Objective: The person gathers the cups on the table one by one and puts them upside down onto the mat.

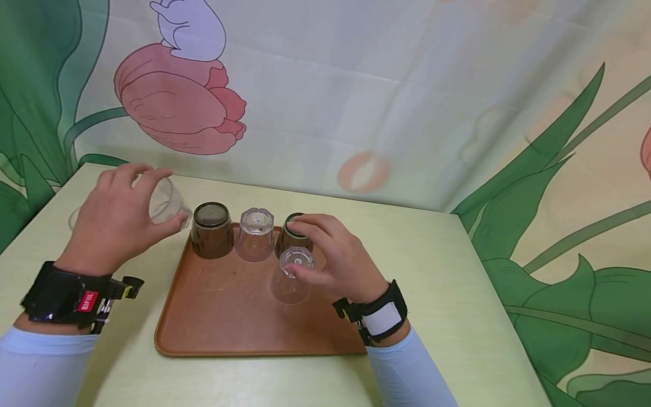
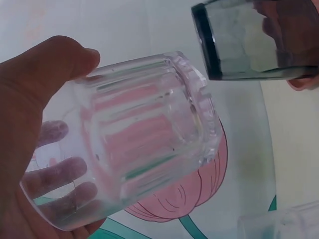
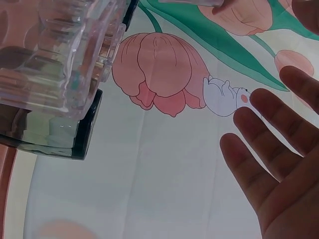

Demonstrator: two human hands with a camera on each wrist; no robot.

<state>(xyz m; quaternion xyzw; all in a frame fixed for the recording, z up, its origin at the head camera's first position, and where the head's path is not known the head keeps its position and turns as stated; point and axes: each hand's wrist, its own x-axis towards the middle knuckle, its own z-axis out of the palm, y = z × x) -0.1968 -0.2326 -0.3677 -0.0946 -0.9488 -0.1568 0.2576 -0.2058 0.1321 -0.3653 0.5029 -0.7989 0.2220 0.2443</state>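
Note:
My left hand [image 1: 119, 217] grips a clear glass [image 2: 144, 119] between thumb and fingers, just off the tray's left side. The glass's ridged base points away from the palm. Over the front part of the right-hand cluster, my right hand [image 1: 335, 257] is spread, its fingers straight and apart from the glasses in the right wrist view. Beneath and beside it stand an upside-down clear glass [image 1: 290, 288] and, behind that, a dark glass [image 1: 283, 240] partly hidden. Further left are an upside-down clear glass [image 1: 256, 240] and a dark one [image 1: 212, 237].
A brown tray [image 1: 229, 322] with a raised rim bears the upside-down glasses along its back part. Another clear glass [image 2: 284, 224] stands left of it, mostly hidden by the left hand in the head view. A printed curtain [image 1: 305, 102] hangs behind the pale table [image 1: 427, 282].

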